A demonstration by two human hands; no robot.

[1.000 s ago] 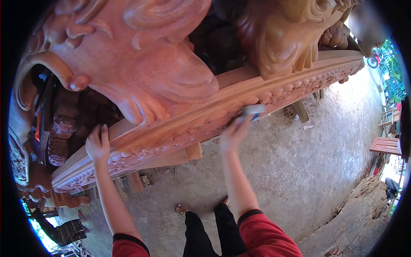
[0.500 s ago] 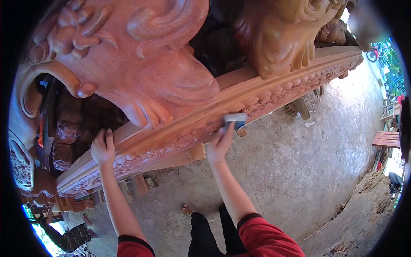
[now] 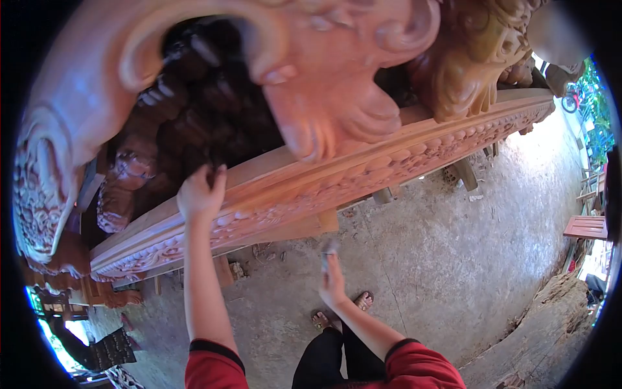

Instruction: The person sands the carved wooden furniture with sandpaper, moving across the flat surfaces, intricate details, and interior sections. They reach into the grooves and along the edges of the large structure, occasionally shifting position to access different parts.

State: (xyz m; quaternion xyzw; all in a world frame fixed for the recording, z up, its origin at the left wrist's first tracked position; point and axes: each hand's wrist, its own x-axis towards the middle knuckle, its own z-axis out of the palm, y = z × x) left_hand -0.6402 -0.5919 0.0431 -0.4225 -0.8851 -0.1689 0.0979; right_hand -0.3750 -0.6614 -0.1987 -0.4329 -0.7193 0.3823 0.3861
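A long carved wooden rail (image 3: 389, 155) runs diagonally across the view, with rows of rounded relief along its front. My left hand (image 3: 199, 193) grips the rail's upper back edge, its fingertips partly hidden behind it. In my right hand (image 3: 334, 285) is a small grey pad (image 3: 330, 248), blurred by motion; its exact kind cannot be made out. This hand is apart from the rail, low in front of it and over the floor. A large carved wooden foot (image 3: 317, 133) rests on the rail ahead of my hands.
Another carved leg (image 3: 453, 78) stands farther right on the rail. Wooden supports (image 3: 463, 174) show beneath it. My feet (image 3: 363, 300) are on the concrete floor (image 3: 427, 259). A rough timber slab (image 3: 525, 330) lies at lower right, and a reddish slatted wooden piece (image 3: 585, 227) is beyond.
My right hand has come off the rail's carved face and moved down towards me, still with the pad. My left hand has shifted right along the rail. The view has shifted left.
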